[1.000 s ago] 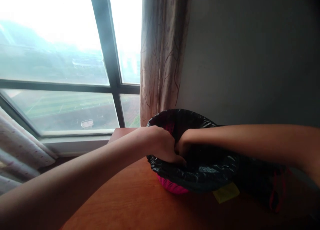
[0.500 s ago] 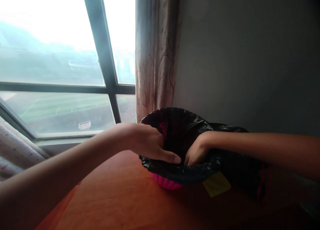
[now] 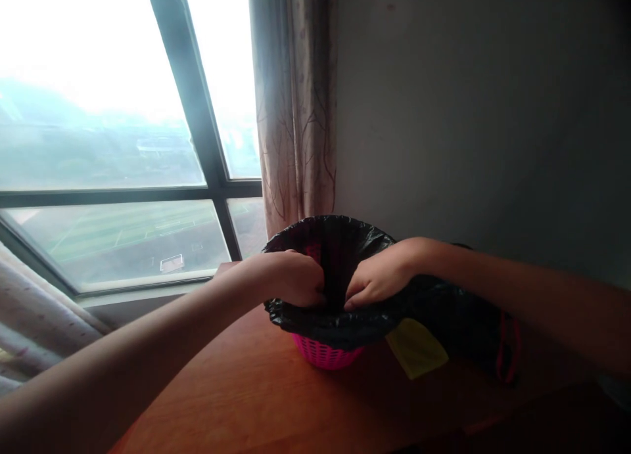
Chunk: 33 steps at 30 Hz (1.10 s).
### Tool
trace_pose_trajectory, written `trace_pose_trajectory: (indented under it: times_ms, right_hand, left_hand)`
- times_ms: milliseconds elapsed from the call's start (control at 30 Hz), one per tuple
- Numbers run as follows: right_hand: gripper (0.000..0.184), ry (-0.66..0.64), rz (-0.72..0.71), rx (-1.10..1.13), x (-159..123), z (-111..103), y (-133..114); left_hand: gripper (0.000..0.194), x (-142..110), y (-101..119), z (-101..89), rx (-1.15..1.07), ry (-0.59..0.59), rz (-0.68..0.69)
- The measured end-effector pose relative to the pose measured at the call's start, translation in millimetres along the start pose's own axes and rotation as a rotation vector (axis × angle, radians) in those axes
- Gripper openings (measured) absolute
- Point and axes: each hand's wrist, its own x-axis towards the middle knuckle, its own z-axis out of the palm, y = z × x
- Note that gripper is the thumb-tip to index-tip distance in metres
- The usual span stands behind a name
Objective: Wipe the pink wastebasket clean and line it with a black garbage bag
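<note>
A black garbage bag [image 3: 345, 322] lines a pink plastic basket [image 3: 326, 354], its edge folded out over the rim. My left hand [image 3: 298, 278] reaches over the left side into the lined basket, fingers curled inward; their tips are hidden in the dark interior. From the right comes my right hand [image 3: 378, 275], also inside the opening, thumb and fingers closed together against the black plastic near the front. Only a small gap separates the two hands. Some pink lattice of the basket shows inside, beyond my left hand.
The basket stands on a brown wooden table [image 3: 221, 395]. To its right lie a yellow piece [image 3: 418, 349], dark material and a pink loop [image 3: 507, 349]. Behind are a window [image 3: 211, 188], a patterned curtain [image 3: 298, 112] and a grey wall [image 3: 468, 112].
My left thumb, stretched out before, is now tucked in with the curled fingers. My right hand has come higher and a little left, showing more of its fingers. The view has shifted slightly.
</note>
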Motion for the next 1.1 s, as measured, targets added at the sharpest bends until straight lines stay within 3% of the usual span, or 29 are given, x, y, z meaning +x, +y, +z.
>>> trace_pose_trajectory:
  times_ms: [67,133,267,333,433,500,567,667,767,867,933,1000,1100]
  right_hand:
    - [0.043,-0.021,0.082,-0.076,0,7,0]
    - [0.045,0.038,0.116,-0.15,-5,10,3]
    - [0.038,0.289,0.009,-0.135,-28,12,13]
    - [0.037,0.496,-0.086,-0.09,-40,18,13]
    - [0.038,0.755,-0.169,-0.051,-51,37,5]
    - [0.04,0.784,-0.222,-0.037,-51,53,-3]
    - [0.04,0.741,-0.267,-0.062,-47,68,-6]
    - [0.024,0.698,-0.277,-0.217,-38,82,3]
    - [0.02,0.71,-0.254,-0.36,-33,86,19]
    - [0.018,0.753,-0.284,-0.35,-40,83,26]
    - [0.024,0.831,-0.327,-0.268,-50,83,27]
    - [0.033,1.011,-0.315,-0.119,-58,89,30]
    - [0.03,1.513,-0.152,0.252,-55,115,39]
  left_hand:
    - [0.039,11,3,3.8,0.134,-0.126,-0.09]
    - [0.036,18,2,3.8,0.21,-0.168,-0.156]
    - [0.024,12,-2,-10.5,0.195,-0.164,-0.075]
    - [0.03,-1,-2,-18.8,0.109,-0.048,0.012]
    - [0.031,-27,6,-19.1,-0.149,0.268,0.159]
    - [0.028,-43,15,-9.2,-0.267,0.32,0.206]
    - [0.024,-54,23,5.2,-0.298,0.257,0.218]
    - [0.016,-59,27,24.5,-0.26,0.206,0.194]
    - [0.022,-58,23,31.8,-0.219,0.22,0.177]
    - [0.018,-58,17,29.1,-0.217,0.273,0.212]
    - [0.018,-62,12,28.4,-0.24,0.372,0.243]
    - [0.033,-69,6,34.6,-0.312,0.556,0.222]
    - [0.03,-80,-3,63.8,-0.579,1.003,0.013]
